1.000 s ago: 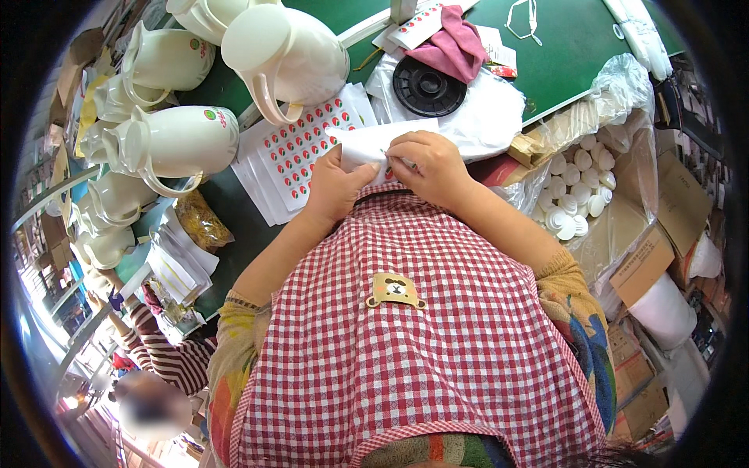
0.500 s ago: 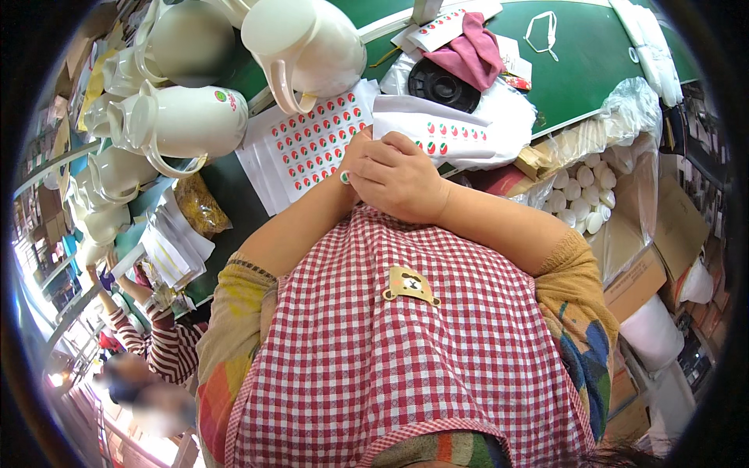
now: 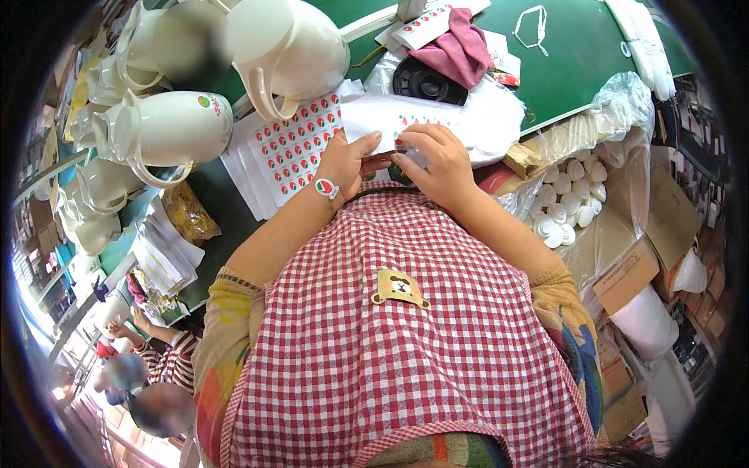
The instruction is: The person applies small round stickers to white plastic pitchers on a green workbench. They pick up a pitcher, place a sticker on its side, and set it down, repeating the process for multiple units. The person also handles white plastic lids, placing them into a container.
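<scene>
My left hand (image 3: 346,165) grips the near edge of a white sticker sheet (image 3: 365,117), its thumb on top and its fingers underneath. On my left wrist sits a round red-and-green sticker (image 3: 325,188) with a white rim. My right hand (image 3: 438,165) is bent over the same sheet's near edge, fingers on top and thumb below; whether a loose sticker is between them is hidden. To the left, partly beneath that sheet, lies a flat sheet of round stickers (image 3: 300,139). A white kettle-shaped jug (image 3: 308,58) stands just beyond it.
More white jugs (image 3: 175,129) crowd the left. A black round part (image 3: 429,80) and a pink cloth (image 3: 460,51) lie ahead on the green table (image 3: 558,86). At right, a plastic-lined box (image 3: 616,210) holds white caps (image 3: 573,203). A co-worker in striped sleeves (image 3: 173,359) is at lower left.
My hands were clasped, right over left; now they have separated and both hold the sheet's near edge. The sticker on my left wrist shows more fully. The whole view has shifted slightly.
</scene>
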A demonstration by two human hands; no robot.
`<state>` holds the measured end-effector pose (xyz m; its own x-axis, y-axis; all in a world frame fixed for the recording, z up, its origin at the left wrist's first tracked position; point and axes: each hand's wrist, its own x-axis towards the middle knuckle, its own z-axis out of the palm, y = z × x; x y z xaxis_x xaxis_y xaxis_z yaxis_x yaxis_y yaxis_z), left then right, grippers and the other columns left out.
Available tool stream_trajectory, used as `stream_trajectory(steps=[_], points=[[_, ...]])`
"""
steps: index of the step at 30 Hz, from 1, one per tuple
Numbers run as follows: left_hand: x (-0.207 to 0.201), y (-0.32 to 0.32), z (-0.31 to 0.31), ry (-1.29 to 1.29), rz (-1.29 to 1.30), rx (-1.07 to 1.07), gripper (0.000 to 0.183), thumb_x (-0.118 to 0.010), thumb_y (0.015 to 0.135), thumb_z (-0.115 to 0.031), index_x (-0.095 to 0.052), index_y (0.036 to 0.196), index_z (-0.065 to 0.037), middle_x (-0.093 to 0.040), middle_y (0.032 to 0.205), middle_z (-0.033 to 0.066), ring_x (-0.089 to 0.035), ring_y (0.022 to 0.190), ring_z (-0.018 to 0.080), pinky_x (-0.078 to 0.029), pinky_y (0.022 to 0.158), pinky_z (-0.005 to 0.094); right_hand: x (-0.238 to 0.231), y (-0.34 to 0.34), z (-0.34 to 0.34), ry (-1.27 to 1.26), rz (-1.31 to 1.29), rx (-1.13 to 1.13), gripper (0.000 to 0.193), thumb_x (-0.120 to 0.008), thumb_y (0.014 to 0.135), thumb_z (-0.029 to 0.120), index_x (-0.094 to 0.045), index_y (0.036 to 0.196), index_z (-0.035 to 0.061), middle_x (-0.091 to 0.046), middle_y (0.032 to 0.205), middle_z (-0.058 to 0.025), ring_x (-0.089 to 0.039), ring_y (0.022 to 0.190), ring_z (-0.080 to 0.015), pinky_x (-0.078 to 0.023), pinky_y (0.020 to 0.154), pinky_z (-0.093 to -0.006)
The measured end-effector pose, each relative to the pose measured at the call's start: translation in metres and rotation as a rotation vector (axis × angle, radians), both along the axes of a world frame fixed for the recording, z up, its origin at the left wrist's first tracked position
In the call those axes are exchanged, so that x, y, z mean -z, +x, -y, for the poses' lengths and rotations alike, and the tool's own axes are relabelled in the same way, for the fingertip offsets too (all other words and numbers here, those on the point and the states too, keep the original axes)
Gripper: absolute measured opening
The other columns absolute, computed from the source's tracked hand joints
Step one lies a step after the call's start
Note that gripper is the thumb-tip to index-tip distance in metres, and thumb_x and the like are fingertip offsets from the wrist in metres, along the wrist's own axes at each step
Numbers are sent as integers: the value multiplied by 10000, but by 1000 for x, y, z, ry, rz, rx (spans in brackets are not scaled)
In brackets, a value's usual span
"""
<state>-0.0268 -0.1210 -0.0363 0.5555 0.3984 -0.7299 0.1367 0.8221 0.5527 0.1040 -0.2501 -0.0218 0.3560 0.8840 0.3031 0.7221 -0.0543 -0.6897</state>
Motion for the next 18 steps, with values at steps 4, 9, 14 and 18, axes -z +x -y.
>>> stream_trajectory(steps=[4,9,14,18], points=[[-3,0,4,114,46,32,379,-625,889,-67,-458,1228,-29,-624,1120,131,-664,947,256,-601,759,379,2,-1,4,-8,-107,47,212,-745,739,195,-673,876,49,-677,959,-106,-638,885,-281,-502,769,-377],[-13,4,10,206,30,30,454,-663,850,-29,-460,1256,-21,-615,1140,135,-651,977,249,-596,779,372,5,-2,5,-4,-163,96,188,-752,735,190,-689,834,42,-694,947,-115,-657,877,-279,-520,780,-373],[-20,5,16,241,41,6,480,-703,800,17,-499,1233,-18,-616,1143,128,-644,981,221,-584,791,337,-2,-2,5,4,-237,114,177,-746,732,162,-696,837,29,-700,940,-119,-666,881,-278,-523,801,-366],[-20,4,17,299,77,39,459,-719,793,6,-530,1211,-16,-630,1126,114,-640,980,196,-565,818,319,-7,-2,5,-14,-327,137,151,-721,743,129,-697,841,17,-702,944,-118,-668,890,-275,-520,822,-360]])
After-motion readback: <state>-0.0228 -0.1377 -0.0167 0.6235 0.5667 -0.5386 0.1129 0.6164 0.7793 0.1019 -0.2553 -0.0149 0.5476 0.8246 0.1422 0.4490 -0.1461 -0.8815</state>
